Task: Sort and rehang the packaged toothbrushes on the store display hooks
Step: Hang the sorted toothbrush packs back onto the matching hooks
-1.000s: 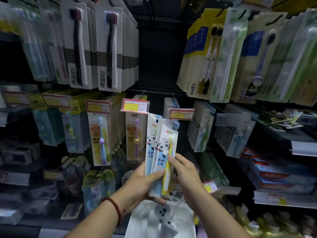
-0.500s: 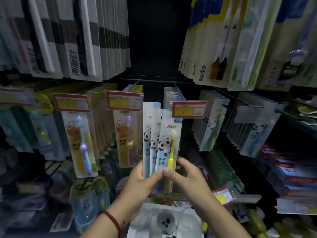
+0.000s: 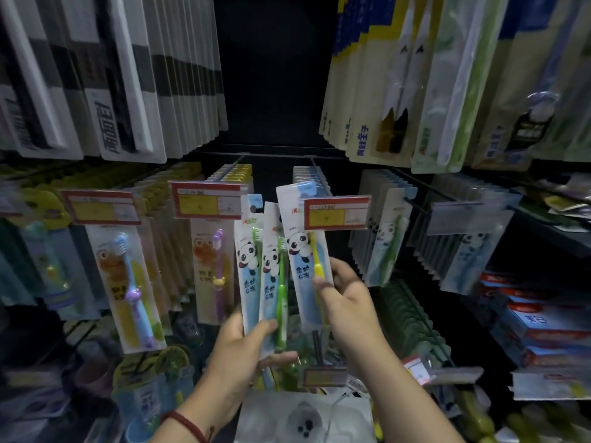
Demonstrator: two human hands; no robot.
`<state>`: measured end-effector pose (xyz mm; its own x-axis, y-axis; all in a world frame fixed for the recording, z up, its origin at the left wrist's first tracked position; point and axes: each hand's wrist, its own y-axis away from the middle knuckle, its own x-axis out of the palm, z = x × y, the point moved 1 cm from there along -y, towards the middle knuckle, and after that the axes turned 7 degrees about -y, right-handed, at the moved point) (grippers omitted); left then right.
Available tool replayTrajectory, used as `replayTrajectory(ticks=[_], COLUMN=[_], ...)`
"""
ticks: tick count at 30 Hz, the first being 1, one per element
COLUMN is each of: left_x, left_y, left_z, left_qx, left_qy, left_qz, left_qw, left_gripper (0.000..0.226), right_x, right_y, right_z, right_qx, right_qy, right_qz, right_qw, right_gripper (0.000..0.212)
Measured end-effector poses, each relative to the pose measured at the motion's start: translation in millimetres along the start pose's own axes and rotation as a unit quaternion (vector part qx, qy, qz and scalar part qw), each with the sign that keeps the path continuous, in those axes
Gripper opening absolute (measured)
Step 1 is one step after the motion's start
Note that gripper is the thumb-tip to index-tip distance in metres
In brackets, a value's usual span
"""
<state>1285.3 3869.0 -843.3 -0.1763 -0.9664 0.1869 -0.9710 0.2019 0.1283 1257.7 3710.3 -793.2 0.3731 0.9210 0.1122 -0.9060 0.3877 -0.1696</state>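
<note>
Restocking: left hand (image 3: 243, 346) is gripping two green packs (image 3: 267, 282), right hand (image 3: 348, 302) is pinching yellow pack (image 3: 302, 251); its hole should meet hook (image 3: 314, 164) squarely.

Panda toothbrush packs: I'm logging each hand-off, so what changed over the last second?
The right hand has drawn the yellow-brush pack off the front of the stack, up and to the right, so its top now sits partly behind the price tag. The left hand keeps its grip on the two green-brush packs. The hanging packs look unchanged.
</note>
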Motion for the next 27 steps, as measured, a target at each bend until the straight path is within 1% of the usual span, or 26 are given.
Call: replayTrajectory(ticks=[5,7,11,15,18,21,23,25,27], left_x=[1.6,1.3,1.6,-1.0,-1.9,-0.2,1.8,3.7,5.9], left_y=[4.9,6.1,8.8,13.4,18.5,24.6,29.0,33.0,36.3], left_z=[-2.3,0.3,3.6,7.8,12.3,13.9,13.4,12.0,10.7], left_qx=[0.008,0.009,0.012,0.013,0.001,-0.004,-0.004,0.000,0.003], left_qy=[-0.003,-0.004,-0.009,-0.020,-0.023,-0.013,-0.008,-0.004,-0.001], left_qz=[0.009,0.007,0.002,0.001,0.000,0.009,0.018,0.026,0.035], left_qw=[1.000,1.000,1.000,1.000,1.000,1.000,1.000,1.000,0.999], left_gripper=[0.026,0.028,0.027,0.028,0.030,0.030,0.030,0.030,0.029], right_x=[9.0,8.2,4.2,-4.0,-10.4,-12.7,-11.2,-7.7,-4.7], right_y=[-7.4,-7.9,-6.9,-7.2,-7.7,-5.7,-2.5,2.8,9.4], right_z=[-12.3,-14.2,-16.0,-16.4,-18.4,-22.8,-21.0,-15.0,-10.6], right_qx=[-0.010,-0.018,-0.033,-0.022,-0.015,0.008,0.017,0.030,0.063], right_qy=[-0.027,-0.036,0.005,0.003,0.017,0.064,0.084,0.038,-0.040], right_qz=[-0.072,-0.089,-0.082,-0.088,-0.089,-0.100,-0.102,-0.082,-0.045], right_qw=[0.997,0.995,0.996,0.996,0.996,0.993,0.991,0.995,0.996], right_gripper=[0.015,0.015,0.015,0.013,0.021,0.038,0.044,0.038,0.024])
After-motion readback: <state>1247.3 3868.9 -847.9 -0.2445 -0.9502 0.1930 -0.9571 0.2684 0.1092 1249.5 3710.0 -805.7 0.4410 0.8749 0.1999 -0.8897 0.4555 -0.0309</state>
